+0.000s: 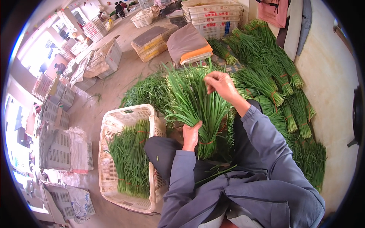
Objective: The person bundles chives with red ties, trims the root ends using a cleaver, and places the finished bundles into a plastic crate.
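Observation:
My left hand (pixel 191 131) is closed around a banded bunch of long green leaves (pixel 203 121), held upright between my legs. My right hand (pixel 215 83) is raised at the bunch's upper right, fingertips pinched among or just in front of the leaf tips; what they hold is too small to make out. A white plastic crate (pixel 104 190) to my left holds more bunches (pixel 129 159). Behind the held bunch lies a loose heap of greens (pixel 142 95).
Banded bunches (pixel 283 78) are piled along the wall (pixel 330 114) at right. A folded grey and orange pad (pixel 186 41), yellow blocks (pixel 152 43) and stacked crates (pixel 213 26) stand ahead. Covered crates (pixel 102 62) line the left. Several people (pixel 119 9) are in the distance.

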`<action>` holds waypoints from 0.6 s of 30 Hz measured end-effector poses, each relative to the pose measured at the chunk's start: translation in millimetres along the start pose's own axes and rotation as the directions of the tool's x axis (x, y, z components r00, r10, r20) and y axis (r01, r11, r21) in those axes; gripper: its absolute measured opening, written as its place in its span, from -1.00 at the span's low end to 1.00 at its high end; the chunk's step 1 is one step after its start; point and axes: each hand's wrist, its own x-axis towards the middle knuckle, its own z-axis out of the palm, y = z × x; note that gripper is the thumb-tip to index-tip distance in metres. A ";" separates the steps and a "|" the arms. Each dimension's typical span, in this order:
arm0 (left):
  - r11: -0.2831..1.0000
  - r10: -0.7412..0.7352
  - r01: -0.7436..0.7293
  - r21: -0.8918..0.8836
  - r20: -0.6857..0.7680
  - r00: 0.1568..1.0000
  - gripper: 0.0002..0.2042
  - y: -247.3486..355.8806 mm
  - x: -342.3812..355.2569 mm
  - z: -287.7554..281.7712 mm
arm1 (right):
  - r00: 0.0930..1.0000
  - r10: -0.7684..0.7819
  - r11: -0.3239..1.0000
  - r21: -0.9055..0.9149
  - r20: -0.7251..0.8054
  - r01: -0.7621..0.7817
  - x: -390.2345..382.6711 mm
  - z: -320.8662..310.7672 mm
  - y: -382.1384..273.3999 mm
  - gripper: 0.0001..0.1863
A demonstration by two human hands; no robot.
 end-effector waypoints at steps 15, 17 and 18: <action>0.967 -0.048 0.053 0.251 -0.027 0.998 -0.65 -3.5 2.9 -7.0 | 0.899 0.234 0.936 -0.338 0.370 -0.104 0.5 92.3 5.0 -0.73; 0.963 -0.098 0.111 0.246 -0.063 0.993 -0.65 -2.2 1.9 1.5 | 0.970 0.129 0.973 0.162 0.207 -0.164 8.9 73.1 -6.5 -0.76; 0.966 -0.133 0.135 0.222 -0.023 0.991 -0.64 5.7 -2.1 19.3 | 0.983 0.017 0.920 0.381 0.182 -0.087 6.1 48.6 -15.6 -0.78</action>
